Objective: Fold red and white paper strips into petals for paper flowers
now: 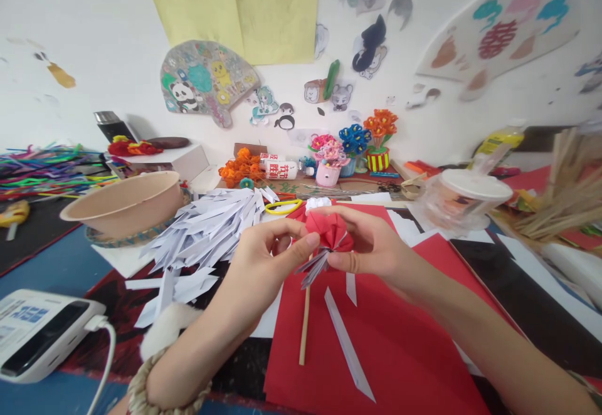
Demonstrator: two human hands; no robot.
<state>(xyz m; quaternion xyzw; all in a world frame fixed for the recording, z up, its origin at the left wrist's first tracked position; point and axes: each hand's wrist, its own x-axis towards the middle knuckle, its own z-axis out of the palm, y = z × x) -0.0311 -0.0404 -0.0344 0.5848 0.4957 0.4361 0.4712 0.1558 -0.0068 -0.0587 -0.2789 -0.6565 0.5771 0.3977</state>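
Note:
Both my hands meet above a red paper sheet [399, 340] and hold a red folded paper flower [329, 230] with white pointed paper strips fanning out under it. My left hand [263, 264] pinches the flower's left side with thumb and fingers closed. From the right, my right hand [376, 246] grips it with the fingers curled around it. A thin wooden stick [305, 327] hangs down from beneath the flower. Loose white strips [348, 346] lie on the red sheet below.
A heap of white folded strips [211, 227], a tan bowl [125, 202] and yellow scissors [282, 207] lie left and behind. A power bank [37, 333] with cable sits front left. Small flower pots [352, 152], a lidded plastic cup [463, 199] and wooden sticks [564, 202] stand behind and right.

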